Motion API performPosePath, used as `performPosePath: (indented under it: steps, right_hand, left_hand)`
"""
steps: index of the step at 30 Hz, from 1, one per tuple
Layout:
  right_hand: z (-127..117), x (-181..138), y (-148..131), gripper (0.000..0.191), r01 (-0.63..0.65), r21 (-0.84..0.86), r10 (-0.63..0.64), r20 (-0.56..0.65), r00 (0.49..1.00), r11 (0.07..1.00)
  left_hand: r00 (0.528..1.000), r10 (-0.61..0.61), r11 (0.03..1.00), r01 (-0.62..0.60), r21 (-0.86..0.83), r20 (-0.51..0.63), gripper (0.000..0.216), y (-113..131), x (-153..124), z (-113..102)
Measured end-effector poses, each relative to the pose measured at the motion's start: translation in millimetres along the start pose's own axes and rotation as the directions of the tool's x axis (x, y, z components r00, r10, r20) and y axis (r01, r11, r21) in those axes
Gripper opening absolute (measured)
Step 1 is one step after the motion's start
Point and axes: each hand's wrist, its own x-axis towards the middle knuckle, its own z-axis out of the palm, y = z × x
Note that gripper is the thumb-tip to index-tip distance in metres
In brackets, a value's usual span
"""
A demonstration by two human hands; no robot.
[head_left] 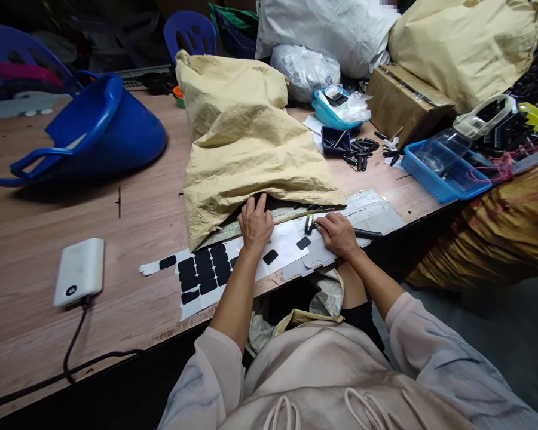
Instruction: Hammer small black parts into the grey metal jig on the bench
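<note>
My left hand (256,224) reaches to the open mouth of a tan woven sack (246,137), fingers stretched out and slightly bent at its dark opening. My right hand (338,233) is closed round a small hammer; its shiny head (309,224) sticks out on the left and the black handle (368,233) on the right. Beneath both hands lie white backing sheets (287,239) with black rounded stickers (206,269). One loose-looking black sticker (303,243) is below the hammer head. Dark items show faintly inside the sack mouth.
A blue tub (116,131) lies tipped at the left, near a white power bank (79,272) with a black cable. At the right are black parts (361,154), a blue basket (448,185), a cardboard box (407,101) and large sacks (466,48). The table edge runs before me.
</note>
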Motion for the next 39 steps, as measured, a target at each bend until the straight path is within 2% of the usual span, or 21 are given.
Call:
performPosePath:
  steps: [3, 5, 9, 14, 18, 22, 25, 27, 32, 35, 39]
  right_hand:
    - [1, 0, 1, 0.026, 0.004, -0.007, -0.004, -0.019, 1.0, 1.0]
    - [0, 0, 1, 0.026, 0.011, -0.019, -0.011, -0.025, 1.0, 1.0]
    - [0, 0, 1, 0.026, 0.017, -0.027, -0.018, -0.024, 1.0, 0.999]
    - [-1, 0, 1, 0.026, 0.014, -0.027, -0.015, -0.03, 0.999, 1.0]
    - [-1, 0, 1, 0.026, 0.026, -0.037, -0.028, -0.047, 0.998, 0.999]
    - [0, 0, 2, 0.027, 0.024, -0.037, -0.025, -0.037, 0.999, 0.999]
    - [0, 0, 3, 0.027, 0.017, -0.037, -0.018, -0.03, 0.999, 0.999]
    - [0, 1, 3, 0.028, 0.013, -0.031, -0.014, -0.023, 1.0, 0.999]
    - [0, 1, 4, 0.027, 0.019, -0.043, -0.02, -0.031, 0.999, 0.999]
    - [0, 2, 6, 0.026, 0.023, -0.038, -0.025, -0.037, 0.999, 0.999]
    - [-6, 1, 0, 0.026, 0.0, 0.036, 0.003, -0.07, 0.998, 0.999]
  left_hand:
    - [1.0, 0.009, 1.0, -0.009, 0.01, -0.001, 0.066, 2, 16, -4]
    - [1.0, 0.006, 1.0, -0.006, 0.017, -0.002, 0.064, 2, 25, -6]
    - [0.999, -0.042, 0.998, 0.042, 0.057, 0.013, 0.04, 4, 32, -4]
    - [0.986, -0.081, 0.988, 0.06, 0.145, 0.144, 0.024, 5, 31, 1]
    - [0.99, -0.009, 0.995, -0.006, 0.103, 0.142, 0.022, -4, 12, -6]
    - [0.977, 0.123, 0.992, -0.121, -0.02, 0.171, 0.022, -15, -32, -13]
    - [0.947, 0.243, 0.967, -0.219, -0.134, 0.212, 0.019, -20, -65, -10]
    - [0.939, 0.283, 0.95, -0.246, -0.194, 0.195, 0.021, -22, -79, -6]
    - [0.967, 0.232, 0.946, -0.199, -0.256, 0.104, 0.023, -33, -88, 0]
    - [0.969, 0.22, 0.946, -0.183, -0.269, 0.115, 0.015, -37, -86, 0]
    - [0.965, 0.218, 0.945, -0.172, -0.279, 0.143, 0.014, -36, -84, 1]
